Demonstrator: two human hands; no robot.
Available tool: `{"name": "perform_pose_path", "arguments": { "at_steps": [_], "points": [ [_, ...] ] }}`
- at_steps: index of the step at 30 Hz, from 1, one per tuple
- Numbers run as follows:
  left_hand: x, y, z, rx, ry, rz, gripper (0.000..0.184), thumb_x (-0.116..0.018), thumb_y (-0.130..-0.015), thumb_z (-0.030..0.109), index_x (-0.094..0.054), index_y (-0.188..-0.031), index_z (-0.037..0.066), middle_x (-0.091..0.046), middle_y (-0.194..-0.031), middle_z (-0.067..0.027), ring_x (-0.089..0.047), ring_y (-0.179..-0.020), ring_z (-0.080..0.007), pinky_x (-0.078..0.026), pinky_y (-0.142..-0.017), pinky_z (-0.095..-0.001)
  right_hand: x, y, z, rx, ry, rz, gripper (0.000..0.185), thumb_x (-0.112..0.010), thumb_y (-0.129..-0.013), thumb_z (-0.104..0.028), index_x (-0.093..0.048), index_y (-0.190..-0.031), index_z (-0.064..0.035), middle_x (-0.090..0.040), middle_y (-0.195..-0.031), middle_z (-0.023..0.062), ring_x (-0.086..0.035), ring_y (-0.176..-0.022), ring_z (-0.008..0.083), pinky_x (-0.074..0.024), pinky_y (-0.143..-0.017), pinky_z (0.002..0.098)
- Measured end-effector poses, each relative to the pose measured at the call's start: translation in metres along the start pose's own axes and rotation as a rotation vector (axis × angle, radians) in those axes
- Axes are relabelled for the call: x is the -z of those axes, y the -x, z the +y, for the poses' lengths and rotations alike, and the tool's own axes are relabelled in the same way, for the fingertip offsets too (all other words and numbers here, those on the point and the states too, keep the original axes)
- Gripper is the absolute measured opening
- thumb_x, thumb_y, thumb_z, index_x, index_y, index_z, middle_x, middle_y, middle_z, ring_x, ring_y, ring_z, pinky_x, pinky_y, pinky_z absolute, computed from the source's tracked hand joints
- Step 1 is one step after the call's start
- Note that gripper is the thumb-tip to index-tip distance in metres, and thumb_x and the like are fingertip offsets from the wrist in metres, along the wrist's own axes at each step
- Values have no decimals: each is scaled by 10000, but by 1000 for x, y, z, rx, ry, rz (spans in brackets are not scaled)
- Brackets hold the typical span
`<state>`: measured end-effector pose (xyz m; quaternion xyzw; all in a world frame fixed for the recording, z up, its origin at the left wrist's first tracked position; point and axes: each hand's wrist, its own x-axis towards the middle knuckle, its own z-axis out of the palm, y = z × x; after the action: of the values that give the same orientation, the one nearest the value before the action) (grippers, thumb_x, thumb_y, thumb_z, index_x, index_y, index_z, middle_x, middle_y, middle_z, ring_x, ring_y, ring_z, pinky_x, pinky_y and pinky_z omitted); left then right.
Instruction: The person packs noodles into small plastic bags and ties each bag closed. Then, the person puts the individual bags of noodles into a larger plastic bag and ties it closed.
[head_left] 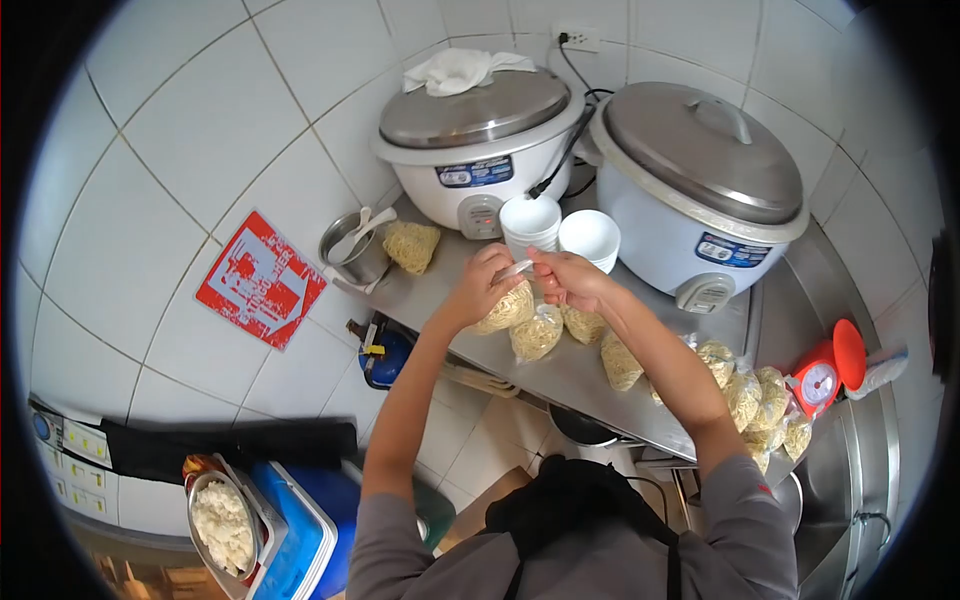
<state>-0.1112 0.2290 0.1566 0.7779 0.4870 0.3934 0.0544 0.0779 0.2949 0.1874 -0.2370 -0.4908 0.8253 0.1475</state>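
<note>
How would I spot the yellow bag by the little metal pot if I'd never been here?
Find the rice cooker with a white cloth on its lid. Below and left of it sits a metal pot. The yellowish bag just right of that pot stands apart from the other bags, farther right along the counter.

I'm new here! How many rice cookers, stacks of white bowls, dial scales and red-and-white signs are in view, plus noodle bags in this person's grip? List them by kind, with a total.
Rice cookers: 2
Bowl stacks: 2
Dial scale: 1
Red-and-white sign: 1
Noodle bag, gripped by left hand and right hand: 1
Total: 7
</note>
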Motion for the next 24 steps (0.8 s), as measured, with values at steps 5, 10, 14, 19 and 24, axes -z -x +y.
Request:
{"name": "perform_pose_path", "arguments": {
  "at_steps": [5,10,14,19,24],
  "points": [
    [23,-54,97,-204,-229,41,163,-660,-743,182,-634,-858,68,-518,-847,-53,-509,-860,-230,-324,-807,-355,0,79,-22,279,-394,47,308,-464,-938,-285,-415,-672,-139,-318,-549,-59,-303,-504,76,-309,-481,244],
    [44,-54,208,-476,130,88,106,-699,-639,138,-669,-739,157,-516,-854,9,-505,-899,-178,-319,-820,-337,-42,170,15,357,-457,-626,154,-492,-908,-180,-558,-951,-48,-574,-803,54,-582,-740,188,-494,-655,329],
    [13,-44,227,-512,236,-251,165,-729,-590,92,-703,-726,182,-532,-881,13,-527,-840,-174,-393,-776,-311,7,167,7,169,38,-516,141,-576,-848,-114,-607,-912,7,-636,-832,57,-587,-732,138,-478,-657,275],
    [-62,-32,201,-135,420,-383,157,-719,-649,8,-688,-770,102,-509,-901,-6,-515,-850,-165,-404,-783,-283,55,196,-10,229,868,-257,124,-607,-812,-87,-659,-888,-4,-641,-773,43,-536,-688,65,-443,-626,242],
    [-139,5,195,291,845,-262,119,-661,-789,64,-640,-907,58,-549,-911,-5,-495,-846,-85,-409,-764,-246,47,244,36,544,1141,366,125,-599,-734,-6,-640,-852,-10,-587,-750,143,-569,-702,328,-464,-629,341]
  ]
}}
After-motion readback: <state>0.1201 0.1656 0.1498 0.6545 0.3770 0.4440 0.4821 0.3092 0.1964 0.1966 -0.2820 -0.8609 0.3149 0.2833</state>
